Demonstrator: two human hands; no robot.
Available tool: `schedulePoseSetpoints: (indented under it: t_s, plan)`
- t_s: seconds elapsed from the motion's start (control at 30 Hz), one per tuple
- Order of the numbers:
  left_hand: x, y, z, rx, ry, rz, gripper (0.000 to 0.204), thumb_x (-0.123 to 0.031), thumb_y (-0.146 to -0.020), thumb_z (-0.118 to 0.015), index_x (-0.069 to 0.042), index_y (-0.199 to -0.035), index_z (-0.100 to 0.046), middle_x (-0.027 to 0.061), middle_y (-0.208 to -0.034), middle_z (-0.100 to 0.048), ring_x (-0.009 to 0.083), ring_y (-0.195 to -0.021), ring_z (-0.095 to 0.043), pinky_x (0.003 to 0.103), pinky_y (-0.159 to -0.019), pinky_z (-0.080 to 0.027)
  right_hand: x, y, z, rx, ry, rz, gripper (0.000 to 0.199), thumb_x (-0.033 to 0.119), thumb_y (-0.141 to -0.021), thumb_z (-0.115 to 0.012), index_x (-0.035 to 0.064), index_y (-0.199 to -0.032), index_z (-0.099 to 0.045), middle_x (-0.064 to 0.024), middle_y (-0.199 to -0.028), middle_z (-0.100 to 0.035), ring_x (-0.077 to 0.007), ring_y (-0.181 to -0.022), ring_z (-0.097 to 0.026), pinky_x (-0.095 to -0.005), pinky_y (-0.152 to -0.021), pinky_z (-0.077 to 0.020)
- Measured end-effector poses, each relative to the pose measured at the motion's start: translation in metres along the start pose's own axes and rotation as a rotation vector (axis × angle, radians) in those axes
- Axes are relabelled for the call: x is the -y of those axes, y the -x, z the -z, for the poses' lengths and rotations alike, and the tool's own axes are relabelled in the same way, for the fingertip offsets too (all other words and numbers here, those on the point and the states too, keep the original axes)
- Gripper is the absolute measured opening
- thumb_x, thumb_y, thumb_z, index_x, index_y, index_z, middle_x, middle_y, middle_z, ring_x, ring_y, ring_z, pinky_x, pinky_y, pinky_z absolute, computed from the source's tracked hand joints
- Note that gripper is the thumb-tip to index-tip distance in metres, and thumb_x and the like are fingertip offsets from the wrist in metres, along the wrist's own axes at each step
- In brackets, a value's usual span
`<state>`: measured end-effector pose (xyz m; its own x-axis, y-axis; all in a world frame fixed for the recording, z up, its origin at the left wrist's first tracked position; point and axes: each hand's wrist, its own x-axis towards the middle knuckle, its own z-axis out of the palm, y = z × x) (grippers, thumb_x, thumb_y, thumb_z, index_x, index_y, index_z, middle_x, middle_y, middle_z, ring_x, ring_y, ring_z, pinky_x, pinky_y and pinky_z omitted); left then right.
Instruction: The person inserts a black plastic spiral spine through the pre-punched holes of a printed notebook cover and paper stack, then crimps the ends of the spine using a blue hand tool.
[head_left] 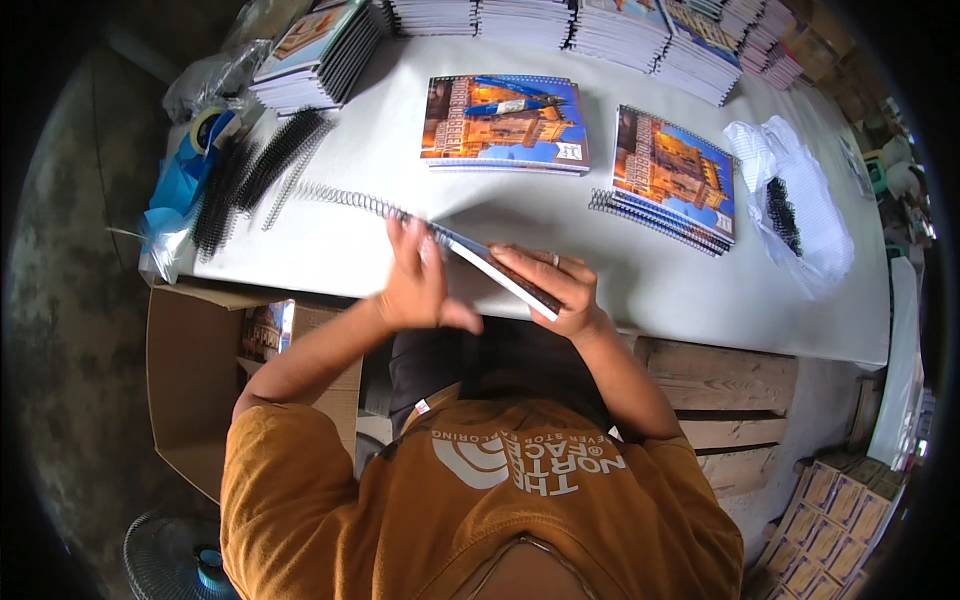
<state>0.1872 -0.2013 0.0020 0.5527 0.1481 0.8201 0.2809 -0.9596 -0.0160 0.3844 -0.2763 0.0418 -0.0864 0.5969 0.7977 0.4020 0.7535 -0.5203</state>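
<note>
My right hand (562, 285) grips a thin book (500, 276) by its near end, fingers over the cover, and holds it tilted on edge above the table's front. A dark spiral binding coil (350, 198) runs from the book's far edge out to the left, its loose end over the table. My left hand (418, 278) is beside that edge with fingers stretched and thumb apart, slightly blurred; its fingertips are at the coil, and whether they press on it I cannot tell. Loose black coils (255, 175) lie in a heap to the left.
Spiral-bound books (500, 140) lie ahead with blue-handled pliers (515, 104) on top. Another bound stack (672, 175) stands to the right, beside a white plastic bag (815, 235) holding black coils. Taller stacks (520, 22) line the back. An open cardboard box (190, 370) sits below left.
</note>
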Motion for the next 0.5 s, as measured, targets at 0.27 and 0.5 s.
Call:
schedulePoseSetpoints:
  t_s: [0.27, 0.5]
  plan:
    - [0.007, -0.022, 0.009, 0.07, -0.171, 0.087, 0.107, -0.075, -0.078, -0.028, 0.008, -0.138, 0.001, 0.0269, -0.145, 0.002, 0.0446, -0.133, 0.001, 0.056, -0.106, 0.002, 0.004, -0.001, -0.009, -0.007, 0.029, -0.007, 0.037, 0.001, -0.071, -0.066, -0.0002, -0.108, -0.06, -0.0154, -0.096, -0.065, -0.0256, -0.081, -0.066, -0.0326, -0.069, -0.0546]
    - [0.006, -0.043, 0.018, -0.085, -0.25, 0.022, 0.098, -0.07, -0.079, -0.037, 0.009, -0.133, -0.017, 0.0308, -0.139, -0.009, 0.0447, -0.131, -0.008, 0.06, -0.103, -0.008, 0.006, -0.002, -0.017, -0.015, 0.04, 0.018, 0.041, 0.0, -0.071, -0.066, 0.0004, -0.112, -0.058, -0.0154, -0.098, -0.065, -0.027, -0.079, -0.066, -0.0331, -0.067, -0.0546]
